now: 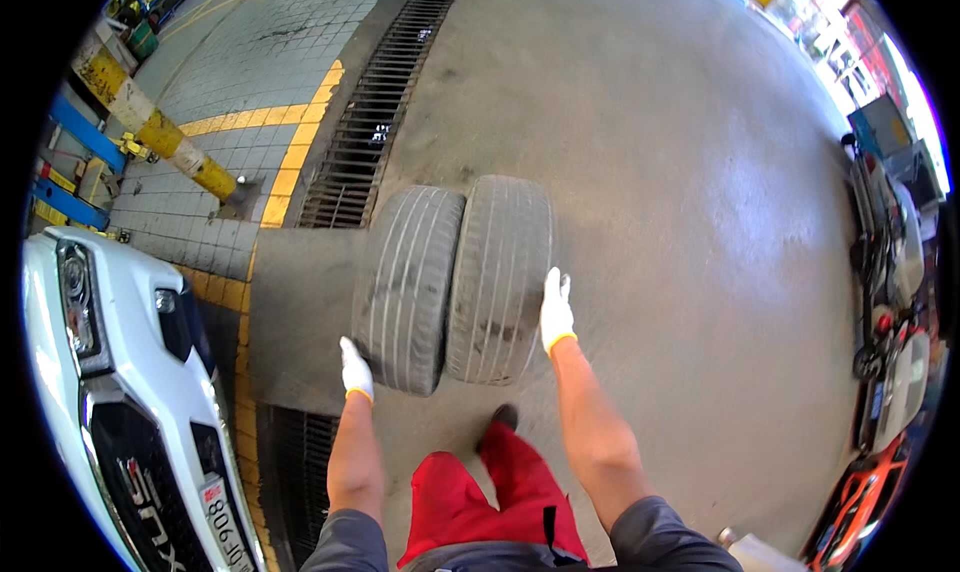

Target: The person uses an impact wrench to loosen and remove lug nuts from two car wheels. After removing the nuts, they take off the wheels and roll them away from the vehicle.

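Note:
Two worn car tires stand upright side by side on the floor in front of me, treads facing up toward me. The left tire and the right tire lean close together, with a narrow dark gap between them. My left hand, in a white glove with a yellow cuff, lies flat at the near outer side of the left tire, fingers stretched out. Against the outer side of the right tire rests my right hand, gloved the same way, its fingers straight and open. Dark scuffs mark both treads.
A metal drain grate runs along the left, bordered by yellow floor paint. A white vehicle's front is close on my left. Beyond it stands a yellow-and-white post. Parked scooters line the right edge.

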Demonstrator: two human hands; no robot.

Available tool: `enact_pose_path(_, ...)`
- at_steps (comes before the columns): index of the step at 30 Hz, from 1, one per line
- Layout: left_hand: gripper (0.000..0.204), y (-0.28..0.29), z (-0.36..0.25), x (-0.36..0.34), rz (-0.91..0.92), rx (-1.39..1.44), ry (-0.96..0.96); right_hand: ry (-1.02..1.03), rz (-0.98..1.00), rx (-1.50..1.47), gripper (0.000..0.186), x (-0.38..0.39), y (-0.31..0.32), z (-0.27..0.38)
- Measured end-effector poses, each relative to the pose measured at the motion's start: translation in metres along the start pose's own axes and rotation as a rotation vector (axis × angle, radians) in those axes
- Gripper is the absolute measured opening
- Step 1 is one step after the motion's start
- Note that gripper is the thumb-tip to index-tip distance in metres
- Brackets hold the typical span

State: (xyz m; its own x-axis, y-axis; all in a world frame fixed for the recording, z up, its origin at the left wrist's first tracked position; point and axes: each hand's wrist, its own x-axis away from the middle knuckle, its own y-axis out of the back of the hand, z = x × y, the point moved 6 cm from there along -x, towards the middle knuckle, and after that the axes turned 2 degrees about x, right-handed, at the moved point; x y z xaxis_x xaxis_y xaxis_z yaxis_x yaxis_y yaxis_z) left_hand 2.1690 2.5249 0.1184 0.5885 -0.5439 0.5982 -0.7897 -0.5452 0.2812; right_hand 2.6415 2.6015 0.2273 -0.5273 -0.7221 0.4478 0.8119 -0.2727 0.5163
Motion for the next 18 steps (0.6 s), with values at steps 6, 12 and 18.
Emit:
enact_pose_path(6, 0.077, -0.038, -0.108, -0.023, -0.318, -0.422, -0.073, 0.048, 0.16, 0.147, 0.087, -0.123, 0.053, 0.092)
enact_pose_path(12, 0.085, -0.249, -0.311, -0.093, -0.253, -0.262, -0.013, -0.186, 0.127, 0.022, 0.067, -0.216, 0.076, -0.018)
enact_pose_path(18, 0.089, -0.359, -0.528, -0.16, 0.344, 0.452, -0.363, -0.261, 0.075, -0.199, 0.067, -0.315, 0.073, 0.023)
